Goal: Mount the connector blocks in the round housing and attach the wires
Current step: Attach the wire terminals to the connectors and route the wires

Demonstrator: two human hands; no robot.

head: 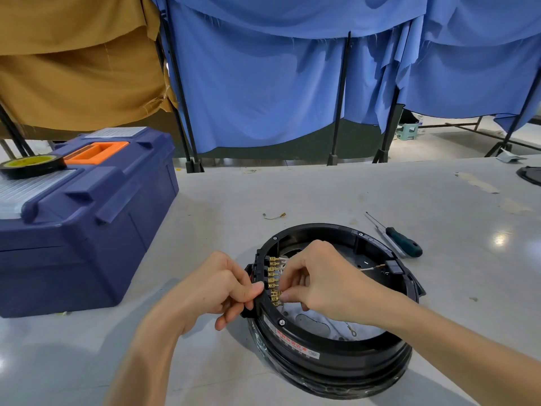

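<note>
The round black housing (336,350) lies on the grey table in front of me. A black connector block (260,269) with a row of several brass terminals (273,276) sits on its left inner rim. My left hand (216,291) grips the housing's left edge from outside, thumb by the block. My right hand (322,282) reaches inside and pinches a brass terminal (278,295) near the lower end of the row. White wires (282,260) run from the upper terminals. A loose wire with a ring lug (351,329) lies inside the housing.
A blue toolbox (82,212) with an orange handle stands at the left, a roll of black tape (32,166) on its lid. A green-handled screwdriver (401,241) lies right of the housing. A short loose wire (273,215) lies behind it. Blue and tan cloths hang beyond the table.
</note>
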